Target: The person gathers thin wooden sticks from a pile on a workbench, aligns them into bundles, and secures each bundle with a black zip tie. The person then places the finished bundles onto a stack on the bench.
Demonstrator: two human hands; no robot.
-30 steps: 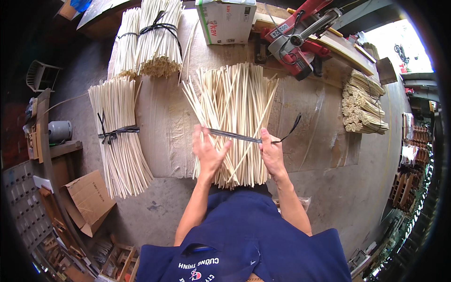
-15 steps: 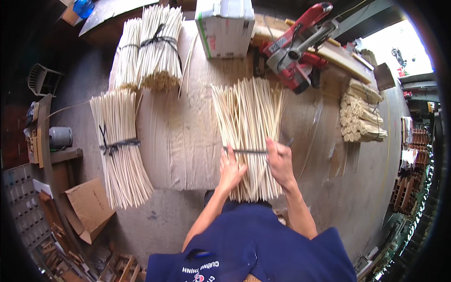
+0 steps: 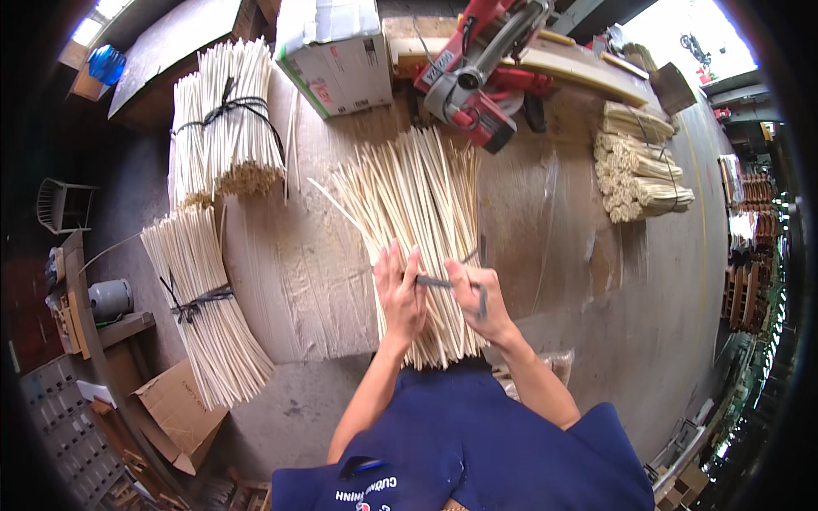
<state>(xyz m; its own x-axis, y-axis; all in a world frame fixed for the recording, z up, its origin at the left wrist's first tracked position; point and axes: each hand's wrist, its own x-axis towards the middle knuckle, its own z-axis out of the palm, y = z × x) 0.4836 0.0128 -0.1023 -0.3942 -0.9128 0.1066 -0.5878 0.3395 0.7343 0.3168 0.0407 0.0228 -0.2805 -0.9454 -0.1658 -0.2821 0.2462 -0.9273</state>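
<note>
A loose bundle of thin pale wooden sticks lies in front of me on the table, its sticks fanning out at the far end. A dark strap crosses the lower part of the bundle. My right hand is closed round the strap at the bundle's right side, with loose strap ends sticking out beside the fingers. My left hand presses on the left side of the sticks with fingers stretched out, next to the strap's left visible end. The strap's run underneath is hidden.
Tied stick bundles stand and lie at the left. A white carton and a red miter saw occupy the far side. More stick bundles are stacked at the right. A cardboard box sits lower left.
My right hand has drawn the strap slightly toward me and closer to my left hand. My left hand lies flatter over the sticks. The whole view has shifted.
</note>
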